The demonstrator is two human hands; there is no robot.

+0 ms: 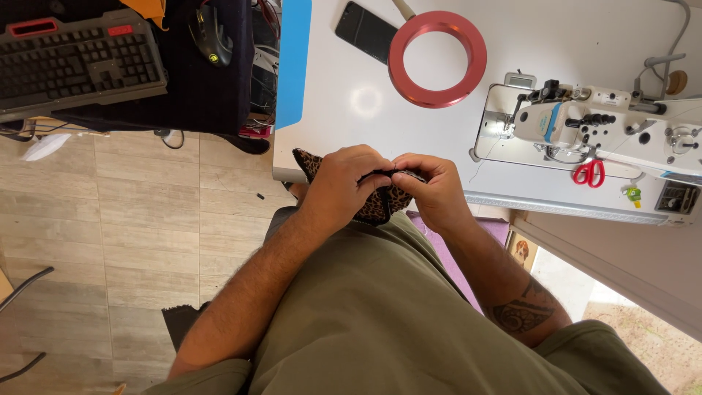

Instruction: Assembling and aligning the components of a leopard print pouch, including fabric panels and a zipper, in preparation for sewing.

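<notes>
Leopard-print cloth [380, 201] at near edge of white bench [351, 102], pinched by 2 hands: left hand [344, 183] and right hand [435, 186], fingertips together on black trim. Looks like folding or aligning edge. Sewing machine [585, 121] far right, red scissors [589, 173] beside it.

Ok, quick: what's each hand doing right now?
Left hand: closed, gripping the leopard-print fabric piece at the table edge.
Right hand: closed, fingers pinching the same fabric piece.
</notes>
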